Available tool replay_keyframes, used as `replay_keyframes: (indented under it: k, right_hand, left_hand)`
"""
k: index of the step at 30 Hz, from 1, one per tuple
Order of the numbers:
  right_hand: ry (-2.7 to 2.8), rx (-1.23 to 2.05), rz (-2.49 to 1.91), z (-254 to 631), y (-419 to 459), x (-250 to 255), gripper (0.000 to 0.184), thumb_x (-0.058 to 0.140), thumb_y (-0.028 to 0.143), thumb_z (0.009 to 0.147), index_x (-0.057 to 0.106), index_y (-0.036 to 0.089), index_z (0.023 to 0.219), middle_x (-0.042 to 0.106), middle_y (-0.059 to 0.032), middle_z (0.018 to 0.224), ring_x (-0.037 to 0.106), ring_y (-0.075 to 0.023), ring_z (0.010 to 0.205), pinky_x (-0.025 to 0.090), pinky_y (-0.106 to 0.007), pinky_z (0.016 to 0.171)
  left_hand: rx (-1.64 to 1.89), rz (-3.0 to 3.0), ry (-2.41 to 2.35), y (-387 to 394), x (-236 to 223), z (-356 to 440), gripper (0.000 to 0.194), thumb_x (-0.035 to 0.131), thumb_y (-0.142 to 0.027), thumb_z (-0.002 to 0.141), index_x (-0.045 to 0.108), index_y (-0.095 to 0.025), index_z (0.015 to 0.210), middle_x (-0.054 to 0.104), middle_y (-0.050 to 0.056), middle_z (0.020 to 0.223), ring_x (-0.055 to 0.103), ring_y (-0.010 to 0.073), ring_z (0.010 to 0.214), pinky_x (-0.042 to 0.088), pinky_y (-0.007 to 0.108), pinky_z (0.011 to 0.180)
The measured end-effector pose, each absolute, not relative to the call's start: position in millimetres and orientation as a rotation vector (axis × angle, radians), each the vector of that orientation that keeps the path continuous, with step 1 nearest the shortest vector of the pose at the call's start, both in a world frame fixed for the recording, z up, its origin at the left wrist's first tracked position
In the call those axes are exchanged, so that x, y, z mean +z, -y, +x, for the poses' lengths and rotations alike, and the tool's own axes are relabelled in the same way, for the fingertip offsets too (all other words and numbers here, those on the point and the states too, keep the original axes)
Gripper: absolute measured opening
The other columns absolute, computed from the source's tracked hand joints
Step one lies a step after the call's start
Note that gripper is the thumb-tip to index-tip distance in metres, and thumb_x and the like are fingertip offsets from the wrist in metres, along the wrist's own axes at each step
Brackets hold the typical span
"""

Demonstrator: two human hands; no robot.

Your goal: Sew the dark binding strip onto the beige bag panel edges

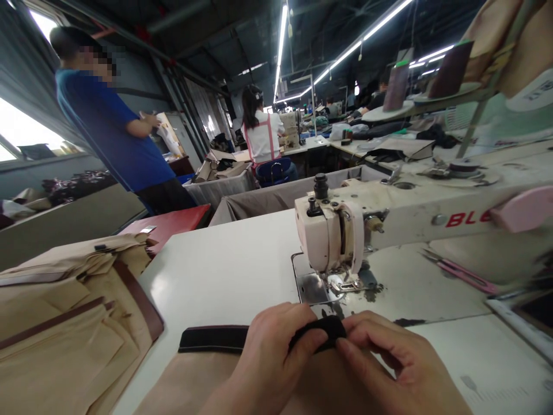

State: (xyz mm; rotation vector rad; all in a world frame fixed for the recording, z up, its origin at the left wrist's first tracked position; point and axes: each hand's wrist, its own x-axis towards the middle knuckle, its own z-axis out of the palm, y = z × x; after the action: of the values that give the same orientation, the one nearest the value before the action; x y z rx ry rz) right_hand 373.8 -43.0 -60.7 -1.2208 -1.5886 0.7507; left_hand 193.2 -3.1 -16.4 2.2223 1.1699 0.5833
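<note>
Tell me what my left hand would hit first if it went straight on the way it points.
Probably the sewing machine head, ahead and to the right, beyond the black band your left hand holds. Depth is hard to judge here.

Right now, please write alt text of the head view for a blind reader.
Left hand and right hand pinch the black band of a tan fabric piece, just before a sewing machine; folded tan fabric lies at left.
</note>
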Motion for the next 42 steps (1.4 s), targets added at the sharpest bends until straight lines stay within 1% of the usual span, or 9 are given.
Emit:
replay_keyframes:
  k: [4, 7, 13, 21, 23, 29, 33, 36, 42]
  right_hand:
    - [1.336, 0.929, -1.254, 371, 50, -58, 0.011, 0.066, 0.035, 0.075, 0.064, 0.024, 0.074, 0.067, -0.0007, 0.08, 0.064, -0.0183, 0.074, 0.053, -0.023, 0.067]
    - [1.131, 1.156, -1.239, 371, 53, -55, 0.024, 0.07, 0.04, 0.072, 0.067, 0.024, 0.09, 0.071, -0.0015, 0.083, 0.067, -0.0204, 0.076, 0.055, -0.024, 0.068]
    - [1.105, 1.307, -1.166, 375, 56, -51, 0.021, 0.071, 0.043, 0.072, 0.073, 0.026, 0.083, 0.074, -0.0011, 0.079, 0.066, -0.02, 0.07, 0.053, -0.025, 0.063]
    - [1.183, 1.363, -1.147, 376, 61, -48, 0.021, 0.066, 0.045, 0.079, 0.072, 0.026, 0.087, 0.074, -0.0002, 0.081, 0.069, -0.0187, 0.072, 0.054, -0.021, 0.063]
    - [1.396, 1.172, -1.18, 384, 61, -55, 0.022, 0.056, 0.042, 0.087, 0.069, 0.029, 0.099, 0.073, -0.0004, 0.09, 0.069, -0.0188, 0.078, 0.057, -0.021, 0.066]
    - [1.895, -0.025, -1.019, 424, 54, -87, 0.035, 0.048, 0.026, 0.093, 0.053, 0.037, 0.126, 0.065, 0.0001, 0.116, 0.064, -0.0184, 0.101, 0.05, -0.025, 0.091]
    - [2.257, -0.055, -0.779, 438, 32, -87, 0.037, 0.028, 0.023, 0.1, 0.054, 0.028, 0.127, 0.068, -0.0011, 0.111, 0.063, -0.0173, 0.102, 0.046, -0.026, 0.096]
    - [2.46, -0.035, -0.668, 438, 4, -83, 0.038, 0.027, 0.016, 0.1, 0.062, 0.014, 0.114, 0.07, -0.0087, 0.103, 0.065, -0.0175, 0.097, 0.05, -0.025, 0.092]
    - [2.55, -0.042, -0.69, 433, -31, -96, 0.039, 0.027, 0.012, 0.098, 0.066, 0.007, 0.103, 0.07, -0.014, 0.102, 0.065, -0.0223, 0.097, 0.05, -0.035, 0.093]
  left_hand:
    - [0.612, 2.102, -1.118, 7, -14, 195, 0.026, 0.05, -0.025, 0.089, 0.046, -0.018, 0.064, 0.044, -0.006, 0.061, 0.042, 0.0092, 0.06, 0.029, 0.021, 0.057]
    - [0.594, 2.064, -1.086, 9, -12, 196, 0.026, 0.05, -0.025, 0.088, 0.047, -0.018, 0.064, 0.043, -0.006, 0.061, 0.042, 0.0089, 0.06, 0.029, 0.02, 0.056]
    - [0.575, 2.149, -1.134, 15, -9, 198, 0.021, 0.052, -0.027, 0.088, 0.053, -0.019, 0.069, 0.051, -0.006, 0.064, 0.044, 0.0088, 0.061, 0.03, 0.021, 0.058]
    - [0.64, 1.942, -1.186, 22, -11, 198, 0.018, 0.057, -0.028, 0.083, 0.052, -0.018, 0.068, 0.047, -0.005, 0.063, 0.043, 0.0101, 0.063, 0.031, 0.021, 0.057]
    - [0.68, 1.839, -1.129, 19, -10, 199, 0.019, 0.058, -0.026, 0.081, 0.051, -0.017, 0.065, 0.044, -0.005, 0.062, 0.042, 0.0103, 0.063, 0.03, 0.021, 0.057]
    - [0.696, 1.567, -0.907, -1, -16, 210, 0.02, 0.06, -0.026, 0.076, 0.051, -0.015, 0.063, 0.043, -0.004, 0.059, 0.038, 0.0097, 0.059, 0.029, 0.021, 0.054]
    - [0.559, 1.809, -1.038, -27, -36, 222, 0.016, 0.055, -0.024, 0.076, 0.05, -0.016, 0.063, 0.044, -0.004, 0.059, 0.041, 0.0104, 0.059, 0.03, 0.02, 0.054]
    - [0.478, 2.062, -1.253, -49, -55, 231, 0.013, 0.056, -0.021, 0.073, 0.053, -0.017, 0.061, 0.047, -0.004, 0.059, 0.043, 0.0116, 0.059, 0.03, 0.022, 0.056]
    - [0.377, 2.13, -1.454, -78, -72, 243, 0.008, 0.056, -0.021, 0.069, 0.061, -0.02, 0.064, 0.059, 0.0, 0.065, 0.053, 0.0162, 0.065, 0.033, 0.026, 0.059]
